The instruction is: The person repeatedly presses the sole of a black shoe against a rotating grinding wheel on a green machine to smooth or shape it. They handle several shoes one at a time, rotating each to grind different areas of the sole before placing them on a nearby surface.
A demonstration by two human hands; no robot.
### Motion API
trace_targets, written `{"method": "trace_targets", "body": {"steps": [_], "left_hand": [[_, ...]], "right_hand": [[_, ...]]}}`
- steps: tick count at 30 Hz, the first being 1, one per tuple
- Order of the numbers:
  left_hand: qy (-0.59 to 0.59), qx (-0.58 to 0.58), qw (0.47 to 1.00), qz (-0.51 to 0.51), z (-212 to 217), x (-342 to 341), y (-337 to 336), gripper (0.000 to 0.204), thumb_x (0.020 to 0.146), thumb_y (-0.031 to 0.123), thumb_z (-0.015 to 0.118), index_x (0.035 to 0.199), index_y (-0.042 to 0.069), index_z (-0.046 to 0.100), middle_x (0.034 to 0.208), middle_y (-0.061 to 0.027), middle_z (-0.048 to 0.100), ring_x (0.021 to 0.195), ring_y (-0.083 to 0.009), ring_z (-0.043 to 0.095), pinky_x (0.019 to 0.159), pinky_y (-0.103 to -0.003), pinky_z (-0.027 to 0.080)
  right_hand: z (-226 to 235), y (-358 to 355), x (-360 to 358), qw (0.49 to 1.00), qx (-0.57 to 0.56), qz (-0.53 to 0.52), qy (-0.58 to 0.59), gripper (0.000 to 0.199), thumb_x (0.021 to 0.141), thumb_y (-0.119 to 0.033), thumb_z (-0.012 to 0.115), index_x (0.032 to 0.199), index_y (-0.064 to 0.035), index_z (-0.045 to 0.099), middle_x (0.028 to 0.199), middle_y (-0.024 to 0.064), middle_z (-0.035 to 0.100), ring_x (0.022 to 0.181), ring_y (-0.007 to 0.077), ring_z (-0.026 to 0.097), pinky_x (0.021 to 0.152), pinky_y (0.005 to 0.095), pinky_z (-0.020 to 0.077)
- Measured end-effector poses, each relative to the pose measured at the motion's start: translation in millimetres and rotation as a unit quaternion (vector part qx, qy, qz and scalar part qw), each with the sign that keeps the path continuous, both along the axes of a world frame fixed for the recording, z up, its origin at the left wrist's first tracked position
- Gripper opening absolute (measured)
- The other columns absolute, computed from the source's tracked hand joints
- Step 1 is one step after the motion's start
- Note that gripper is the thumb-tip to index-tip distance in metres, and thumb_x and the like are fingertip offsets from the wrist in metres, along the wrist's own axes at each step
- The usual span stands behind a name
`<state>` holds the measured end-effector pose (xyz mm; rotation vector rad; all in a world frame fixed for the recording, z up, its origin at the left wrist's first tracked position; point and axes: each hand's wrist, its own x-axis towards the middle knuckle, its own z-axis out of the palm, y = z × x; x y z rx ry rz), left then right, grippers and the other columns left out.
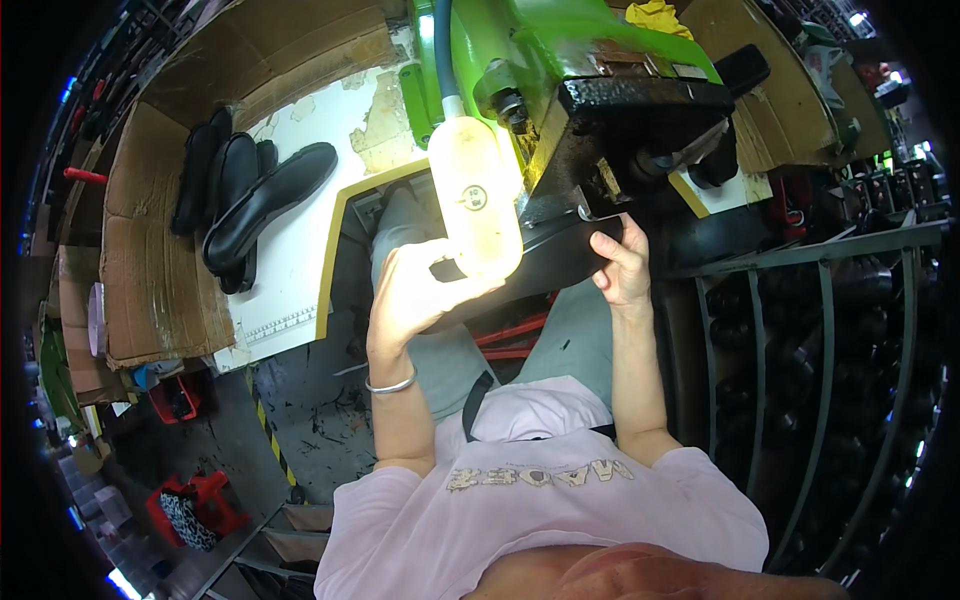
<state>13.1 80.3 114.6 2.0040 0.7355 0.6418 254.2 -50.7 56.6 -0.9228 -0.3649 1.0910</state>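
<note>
A long black shoe sole (560, 262) is held crosswise under the head of a green machine (590, 40) with a black, oily lower part. My right hand (625, 265) is closed on the sole's right end, thumb on the near side, close by a small metal part of the machine. At the other end my left hand (410, 295), with a bangle on its wrist, is closed on the sole. A bright lamp (475, 200) on a dark flexible neck hides that hand's fingertips and part of the sole.
On the white tabletop (300, 130) to the left lie several black shoe soles (250, 195) against a cardboard wall (160, 260). A metal rack (825, 350) with dark items stands at the right. Yellow cloth (658, 18) rests atop the machine. Red stools (205, 505) stand on the floor at lower left.
</note>
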Motion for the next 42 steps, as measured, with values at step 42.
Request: {"method": "trace_targets", "body": {"steps": [42], "left_hand": [[-0.169,-0.151,0.966,0.128,-15,-22,-21,0.032,0.065,0.005,0.083,0.094,-0.003,0.07,0.084,-0.0082,0.071,0.078,-0.0125,0.066,0.074,-0.026,0.052]], "right_hand": [[-12,0,13,0.999,0.031,0.007,0.01,0.019,0.083,0.001,0.065,0.098,-0.0054,0.054,0.086,0.0061,0.062,0.057,0.0128,0.061,0.033,0.0212,0.0466]]}}
